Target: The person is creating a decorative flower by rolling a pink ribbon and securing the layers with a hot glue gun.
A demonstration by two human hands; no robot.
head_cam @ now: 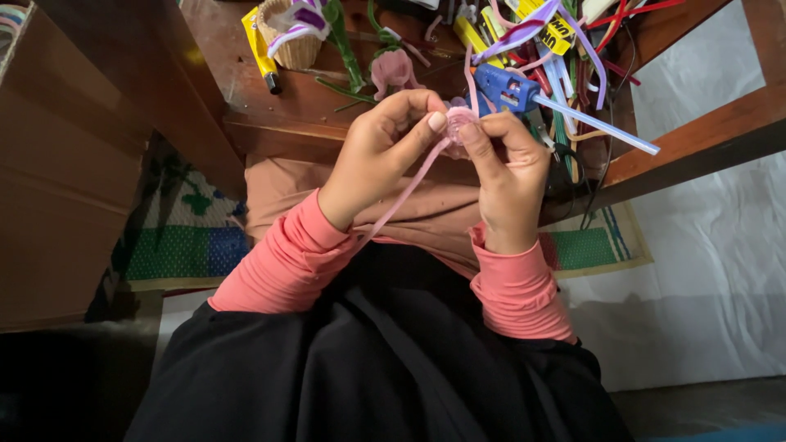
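Note:
My left hand (383,147) and my right hand (509,176) meet in front of the low wooden table (270,123), both pinching a small pink coiled pipe cleaner (457,119). The coil sits between my left thumb and the right fingertips. Its loose pink tail (405,195) hangs down and to the left, across my left wrist toward my lap. Both arms wear salmon-pink sleeves over dark clothing.
On the table lie a blue glue gun (508,88) with a clear glue stick, a small woven basket (291,45), a pink pipe-cleaner flower (393,69), a yellow tube (260,45) and several coloured pipe cleaners (565,49). A cardboard box (57,164) stands at the left, a woven mat (184,245) below.

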